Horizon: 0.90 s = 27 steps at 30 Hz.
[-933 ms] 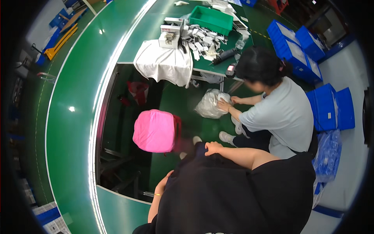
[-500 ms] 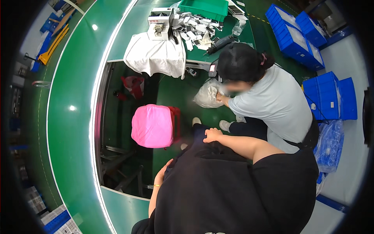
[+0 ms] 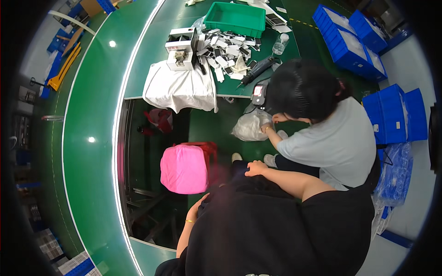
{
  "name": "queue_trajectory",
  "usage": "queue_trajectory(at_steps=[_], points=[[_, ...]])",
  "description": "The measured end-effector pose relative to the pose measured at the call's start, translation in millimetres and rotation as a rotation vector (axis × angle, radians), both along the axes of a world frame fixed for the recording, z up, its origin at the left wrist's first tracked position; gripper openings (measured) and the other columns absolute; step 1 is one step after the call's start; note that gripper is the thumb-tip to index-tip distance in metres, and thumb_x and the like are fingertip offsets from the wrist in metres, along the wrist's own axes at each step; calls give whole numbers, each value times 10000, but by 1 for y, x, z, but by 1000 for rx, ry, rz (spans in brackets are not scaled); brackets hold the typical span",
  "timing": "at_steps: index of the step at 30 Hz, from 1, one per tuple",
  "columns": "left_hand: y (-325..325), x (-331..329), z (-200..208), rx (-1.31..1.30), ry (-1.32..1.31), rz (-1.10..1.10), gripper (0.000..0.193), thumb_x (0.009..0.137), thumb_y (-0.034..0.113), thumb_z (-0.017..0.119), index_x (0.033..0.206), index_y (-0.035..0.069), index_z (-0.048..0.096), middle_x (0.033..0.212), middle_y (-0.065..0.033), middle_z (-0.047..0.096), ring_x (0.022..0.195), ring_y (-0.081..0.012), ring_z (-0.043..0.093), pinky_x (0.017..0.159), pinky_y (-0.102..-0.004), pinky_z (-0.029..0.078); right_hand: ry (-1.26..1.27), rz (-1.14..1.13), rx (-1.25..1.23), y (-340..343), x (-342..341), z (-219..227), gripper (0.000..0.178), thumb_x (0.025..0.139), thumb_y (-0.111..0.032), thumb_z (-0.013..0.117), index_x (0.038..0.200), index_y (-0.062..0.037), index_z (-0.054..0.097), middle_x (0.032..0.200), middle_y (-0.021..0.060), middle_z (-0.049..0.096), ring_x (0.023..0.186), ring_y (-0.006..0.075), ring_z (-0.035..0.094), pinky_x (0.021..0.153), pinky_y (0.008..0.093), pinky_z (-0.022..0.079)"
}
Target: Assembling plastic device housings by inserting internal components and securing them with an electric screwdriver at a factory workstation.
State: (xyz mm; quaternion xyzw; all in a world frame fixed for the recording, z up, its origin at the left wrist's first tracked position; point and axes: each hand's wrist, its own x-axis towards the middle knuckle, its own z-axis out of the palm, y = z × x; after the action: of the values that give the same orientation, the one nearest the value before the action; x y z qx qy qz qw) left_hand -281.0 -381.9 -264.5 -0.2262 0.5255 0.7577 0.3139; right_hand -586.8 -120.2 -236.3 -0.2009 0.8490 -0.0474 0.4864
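My left hand (image 3: 196,208), with a thin yellow band at the wrist, lies against the side of my dark-clothed left leg; its fingers are partly hidden. My right hand (image 3: 255,168) rests on my right thigh, fingers loosely bent over the dark cloth, nothing held. Left of my knees stands a stool with a pink cover (image 3: 185,169) and red legs. To the right a co-worker in a light shirt (image 3: 331,138) bends forward, both hands at a whitish plastic bag (image 3: 251,126) below the table edge.
On the green table (image 3: 138,83) ahead are a white device (image 3: 180,48) on a white cloth (image 3: 179,87), a heap of small white and black pieces (image 3: 225,50), a green tray (image 3: 235,20), an electric screwdriver (image 3: 258,69) and a clear bottle (image 3: 280,44). Blue crates (image 3: 384,115) stand right.
The view has tilted up, so table and stool sit lower in the picture. The co-worker leans further over, and now both their hands show at the bag. My hands stay on my legs.
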Motion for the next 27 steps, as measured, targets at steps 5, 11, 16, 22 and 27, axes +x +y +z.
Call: queue_trajectory(at_steps=[5,11,16,22,27], points=[[-22,2,-66,648,-650,248,531,999,219,440,1481,33,318,1348,-111,566,1210,-188,550,1099,-301,367,-50,15,-57,-4,-19,7,599,684,-504,662,1203,-204,656,1249,122,615,1186,342,563,983,479,471],[3,-133,120,-603,198,-631,626,947,319,539,1464,22,344,1468,-148,436,1282,-223,483,1101,-328,365,-55,-174,-83,39,-34,-20,615,716,-587,639,1178,-182,675,1246,144,612,1177,353,568,976,465,476],[1,-158,56,-200,-131,-267,643,922,297,597,1443,3,362,1462,-157,432,1290,-239,470,1092,-350,361,-94,-292,-108,54,-48,-11,592,728,-612,630,1109,-165,707,1169,144,661,1110,341,614,938,444,500],[-4,-191,-43,-541,-224,-462,665,869,439,660,1334,9,458,1264,-161,605,1227,-280,536,1010,-388,426,-42,-248,-164,58,-54,-26,627,711,-581,654,1109,-99,702,1085,165,694,1026,330,653,883,409,512],[24,-228,10,-974,-114,-354,703,781,556,707,1274,95,511,1223,-180,620,1169,-333,577,972,-444,452,-36,-308,-145,63,-56,-34,587,691,-493,681,1118,-90,673,1114,180,676,1053,336,634,902,413,499]])
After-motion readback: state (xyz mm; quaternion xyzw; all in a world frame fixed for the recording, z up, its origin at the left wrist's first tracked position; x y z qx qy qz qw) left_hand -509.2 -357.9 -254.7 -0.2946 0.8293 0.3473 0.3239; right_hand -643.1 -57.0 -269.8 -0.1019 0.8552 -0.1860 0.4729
